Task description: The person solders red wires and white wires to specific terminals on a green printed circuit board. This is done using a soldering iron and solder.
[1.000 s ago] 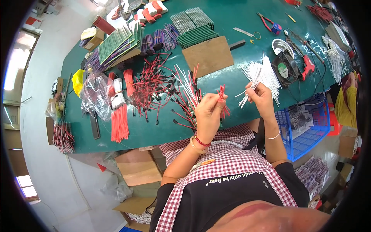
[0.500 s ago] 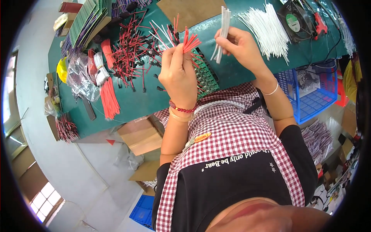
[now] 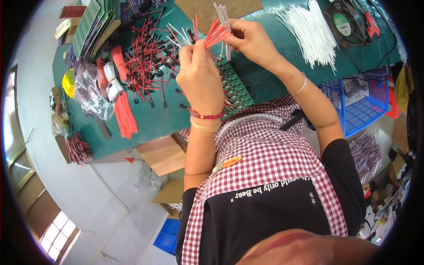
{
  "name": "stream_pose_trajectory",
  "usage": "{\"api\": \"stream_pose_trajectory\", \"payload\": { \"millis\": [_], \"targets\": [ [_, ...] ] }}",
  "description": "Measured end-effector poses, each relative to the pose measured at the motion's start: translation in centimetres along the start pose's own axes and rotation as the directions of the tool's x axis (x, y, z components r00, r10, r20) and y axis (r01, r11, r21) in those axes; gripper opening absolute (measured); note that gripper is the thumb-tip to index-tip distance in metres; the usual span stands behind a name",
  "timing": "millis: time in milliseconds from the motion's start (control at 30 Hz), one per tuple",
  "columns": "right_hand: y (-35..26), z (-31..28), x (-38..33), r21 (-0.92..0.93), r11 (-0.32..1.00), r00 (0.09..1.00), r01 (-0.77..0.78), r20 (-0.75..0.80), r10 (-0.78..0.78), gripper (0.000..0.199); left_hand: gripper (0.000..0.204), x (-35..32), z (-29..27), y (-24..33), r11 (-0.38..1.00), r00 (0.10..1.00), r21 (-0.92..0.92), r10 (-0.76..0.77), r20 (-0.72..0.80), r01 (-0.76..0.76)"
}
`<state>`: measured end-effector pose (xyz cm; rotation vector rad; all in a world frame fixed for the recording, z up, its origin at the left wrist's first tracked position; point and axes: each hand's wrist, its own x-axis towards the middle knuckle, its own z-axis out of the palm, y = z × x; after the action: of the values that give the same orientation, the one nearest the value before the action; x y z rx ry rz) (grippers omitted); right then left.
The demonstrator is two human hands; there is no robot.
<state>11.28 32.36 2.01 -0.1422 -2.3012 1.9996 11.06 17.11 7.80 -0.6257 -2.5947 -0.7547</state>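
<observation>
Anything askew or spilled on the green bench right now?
Nothing looks damaged. The loose red and black wires lie in a tangled scatter on the green table, unlike the neat white wire pile. The left hand holds red wires; the right hand holds white ones.

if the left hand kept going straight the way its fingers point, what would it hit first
Probably the red wires pinched in the left hand itself, then the brown card on the table beyond; depth is hard to judge.

Green bench carries wires (red, black).
</observation>
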Motion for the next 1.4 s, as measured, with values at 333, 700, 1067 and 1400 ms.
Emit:
{"api": "stream_pose_trajectory", "payload": {
  "millis": [333, 700, 1067, 1400],
  "targets": [
    [0.3, 0.0, 0.6, -0.023, 0.992, 0.988, 0.122, -0.096, -0.123, 0.021, 0.017, 0.1, 0.7, -1.0, 0.998, 0.999, 0.064, 0.024, 0.021, -0.025],
    [-0.9, -0.2, 0.8, -0.229, 0.964, 0.991, 0.134, 0.015, -0.135, 0.019, 0.015, 0.2, 0.6, -0.7, 0.999, 1.0, 0.053, -0.011, 0.018, 0.01],
    [-1.5, -0.2, 0.6, -0.252, 0.956, 0.989, 0.149, 0.036, -0.145, 0.019, 0.015, 0.1, 0.8, -0.8, 0.997, 0.997, 0.014, -0.075, 0.012, 0.074],
    [-2.3, 0.3, 0.7, -0.3, 0.94, 0.986, 0.163, 0.028, -0.162, 0.018, 0.015, 0.0, 0.9, -0.9, 0.998, 0.998, 0.002, -0.067, -0.004, 0.067]
  ]
}}
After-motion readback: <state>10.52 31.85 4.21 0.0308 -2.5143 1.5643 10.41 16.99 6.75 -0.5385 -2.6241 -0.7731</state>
